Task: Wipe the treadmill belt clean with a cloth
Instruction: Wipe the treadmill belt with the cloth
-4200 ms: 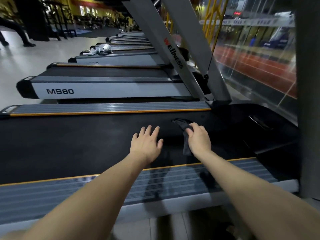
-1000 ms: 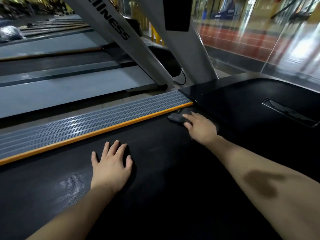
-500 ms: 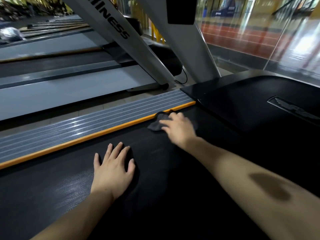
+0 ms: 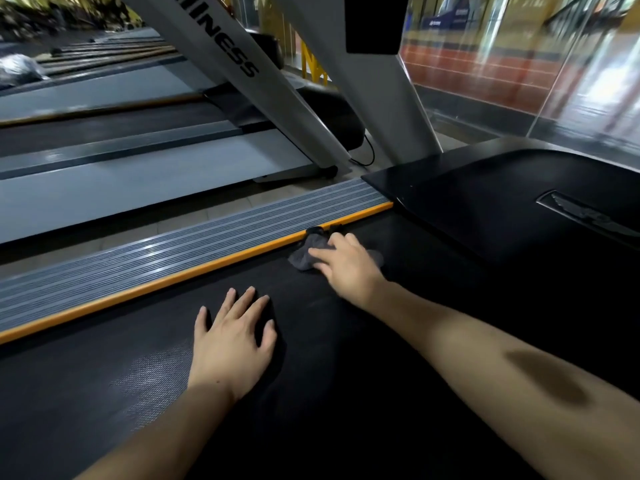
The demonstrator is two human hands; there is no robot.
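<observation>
- Treadmill belt (image 4: 346, 393): black, textured, fills the lower frame. Person leans over it from the side, both arms reaching in from the bottom edge.
- Black motor cover (image 4: 519, 209), right of centre, caps the belt's front end; wiping is going on just short of it.
- Grey ribbed side rail (image 4: 173, 258) with an orange strip (image 4: 194, 273) runs diagonally from lower left to centre, bordering the belt's far edge.
- Left hand (image 4: 232, 344), centre frame: flat on the belt, fingers spread and straight, holding nothing. Looks like a brace for the lean, likely taking body weight.
- Right hand (image 4: 346, 266), above centre: presses on the cloth; fingers look fairly straight, though whether any curl into it I can't tell.
- Cloth (image 4: 306, 254): small, dark grey, bunched, on the belt touching the orange strip. Probably working the edge seam.
- Room: gym, more treadmills in a row at upper left, grey uprights top centre, glass wall upper right. Dim light.
</observation>
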